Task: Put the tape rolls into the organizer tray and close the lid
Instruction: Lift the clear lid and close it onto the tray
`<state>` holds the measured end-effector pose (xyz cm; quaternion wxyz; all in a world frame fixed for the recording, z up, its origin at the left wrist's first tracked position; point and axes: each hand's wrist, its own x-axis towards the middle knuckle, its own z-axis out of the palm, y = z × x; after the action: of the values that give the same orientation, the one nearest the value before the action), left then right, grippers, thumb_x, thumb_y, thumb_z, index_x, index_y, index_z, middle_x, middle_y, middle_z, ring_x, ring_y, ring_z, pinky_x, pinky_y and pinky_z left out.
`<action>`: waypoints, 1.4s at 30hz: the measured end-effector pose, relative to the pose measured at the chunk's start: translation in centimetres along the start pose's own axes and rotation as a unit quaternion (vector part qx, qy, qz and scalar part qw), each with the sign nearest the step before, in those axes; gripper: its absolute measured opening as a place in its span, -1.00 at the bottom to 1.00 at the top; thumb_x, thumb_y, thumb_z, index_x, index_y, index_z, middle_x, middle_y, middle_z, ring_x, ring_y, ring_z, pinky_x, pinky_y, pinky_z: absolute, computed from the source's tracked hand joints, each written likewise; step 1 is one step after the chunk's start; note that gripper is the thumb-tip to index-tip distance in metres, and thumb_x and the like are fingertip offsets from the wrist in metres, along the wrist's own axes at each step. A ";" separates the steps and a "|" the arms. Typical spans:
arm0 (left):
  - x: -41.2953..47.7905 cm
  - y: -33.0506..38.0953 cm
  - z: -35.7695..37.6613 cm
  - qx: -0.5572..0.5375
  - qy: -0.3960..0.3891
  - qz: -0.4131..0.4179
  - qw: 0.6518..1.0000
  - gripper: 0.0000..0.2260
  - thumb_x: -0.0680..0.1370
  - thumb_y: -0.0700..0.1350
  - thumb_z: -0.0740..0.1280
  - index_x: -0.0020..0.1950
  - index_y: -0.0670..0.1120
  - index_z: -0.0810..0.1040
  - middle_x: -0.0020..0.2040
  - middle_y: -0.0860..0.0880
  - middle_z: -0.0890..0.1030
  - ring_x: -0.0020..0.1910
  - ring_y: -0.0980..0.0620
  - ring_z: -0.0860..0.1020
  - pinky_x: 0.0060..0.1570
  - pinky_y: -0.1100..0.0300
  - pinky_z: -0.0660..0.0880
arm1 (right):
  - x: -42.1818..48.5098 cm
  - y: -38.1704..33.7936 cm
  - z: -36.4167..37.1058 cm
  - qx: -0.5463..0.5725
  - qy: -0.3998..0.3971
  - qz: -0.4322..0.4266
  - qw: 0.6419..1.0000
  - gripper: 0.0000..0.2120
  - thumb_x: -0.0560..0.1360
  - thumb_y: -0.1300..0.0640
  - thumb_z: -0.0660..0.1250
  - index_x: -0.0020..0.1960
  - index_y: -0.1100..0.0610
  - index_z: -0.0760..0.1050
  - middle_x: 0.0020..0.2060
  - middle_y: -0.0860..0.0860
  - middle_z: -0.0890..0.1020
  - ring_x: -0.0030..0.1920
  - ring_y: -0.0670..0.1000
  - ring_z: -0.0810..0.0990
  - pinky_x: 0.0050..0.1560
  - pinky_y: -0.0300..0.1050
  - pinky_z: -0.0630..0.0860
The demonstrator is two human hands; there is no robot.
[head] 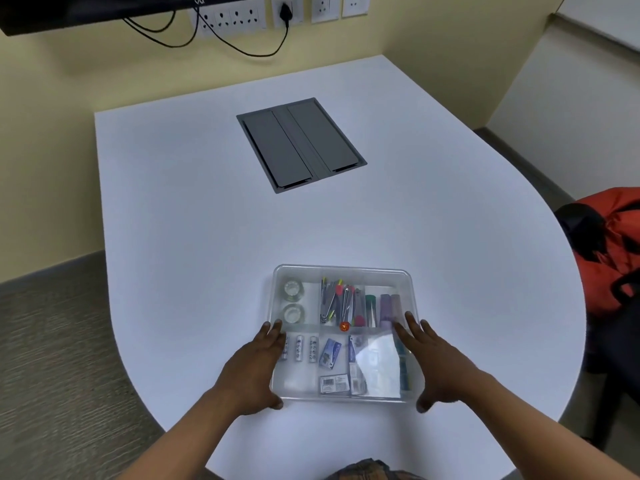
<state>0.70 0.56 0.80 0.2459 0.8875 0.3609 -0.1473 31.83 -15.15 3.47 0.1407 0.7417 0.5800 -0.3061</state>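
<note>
A clear plastic organizer tray (343, 271) sits near the front of the white table, with a frosted see-through lid lying over it. Two clear tape rolls (293, 289) (293, 313) lie in its back left compartment, one behind the other. My left hand (254, 367) rests flat against the tray's left edge, fingers on the lid and thumb at the front corner. My right hand (433, 362) lies along the right edge in the same way, fingers spread. Other compartments hold batteries, pens, markers and small packets.
A grey cable hatch (300, 144) is set flush in the table (173, 220) further back. Wall sockets with black cables (242, 50) hang behind the table. An orange and black bag (609, 247) sits at the right, beyond the table's curved edge.
</note>
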 end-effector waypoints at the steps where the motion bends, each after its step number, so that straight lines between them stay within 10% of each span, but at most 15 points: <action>1: 0.1 0.1 -0.1 0.003 -0.004 -0.004 1.000 0.07 0.28 0.13 0.54 0.55 -0.02 -0.11 0.51 0.14 -0.30 0.51 0.13 -0.24 0.44 0.13 0.19 | 0.1 0.0 0.1 -0.001 0.009 0.000 1.000 0.44 0.10 -0.15 0.64 0.48 -0.11 -0.47 0.50 -0.05 -0.39 0.53 0.09 -0.28 0.45 0.04 0.27; 11: 1.8 -0.2 -0.8 -0.015 0.034 -0.014 0.999 0.10 0.19 0.15 0.58 0.55 0.07 -0.02 0.44 0.28 -0.25 0.41 0.31 -0.24 0.36 0.18 0.26 | 1.8 0.2 -0.9 -0.033 0.058 0.020 0.998 0.45 0.03 -0.18 0.65 0.52 -0.12 -0.38 0.54 -0.04 -0.29 0.56 0.11 -0.19 0.45 0.05 0.19; 19: 3.6 0.3 -2.0 0.065 0.054 -0.022 0.996 0.15 0.18 0.32 0.50 0.55 0.04 -0.11 0.56 0.02 -0.26 0.50 0.00 -0.34 0.46 -0.03 -0.25 | 3.1 0.9 -3.8 -0.072 0.053 0.032 0.995 0.47 -0.03 -0.26 0.64 0.53 -0.14 -0.33 0.57 -0.02 -0.21 0.56 0.15 -0.18 0.48 0.13 0.14; 26: 7.1 0.7 -5.8 0.043 -0.064 -0.036 0.996 0.28 0.16 0.16 0.60 0.51 0.03 -0.32 0.54 -0.12 -0.35 0.51 -0.15 -0.31 0.49 -0.12 -0.09 | 4.9 0.0 -6.5 -0.032 0.097 0.030 0.994 0.36 0.09 -0.22 0.62 0.56 -0.05 -0.23 0.58 0.00 -0.08 0.56 0.10 -0.04 0.47 0.09 0.19; 42: 13.3 -0.7 -8.9 0.031 -0.027 -0.085 0.995 0.25 0.16 -0.05 0.65 0.54 -0.07 -0.20 0.58 -0.04 -0.20 0.53 -0.07 0.10 0.41 0.04 0.22 | 10.4 3.0 -8.4 0.027 0.063 0.051 0.996 0.47 0.05 -0.21 0.64 0.55 0.14 -0.33 0.57 0.02 -0.21 0.56 0.10 -0.12 0.46 0.08 0.25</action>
<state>10.14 13.37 2.17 0.2142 0.8564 0.4237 -0.2030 38.57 -3.21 3.05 0.0993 0.7918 0.5407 -0.2661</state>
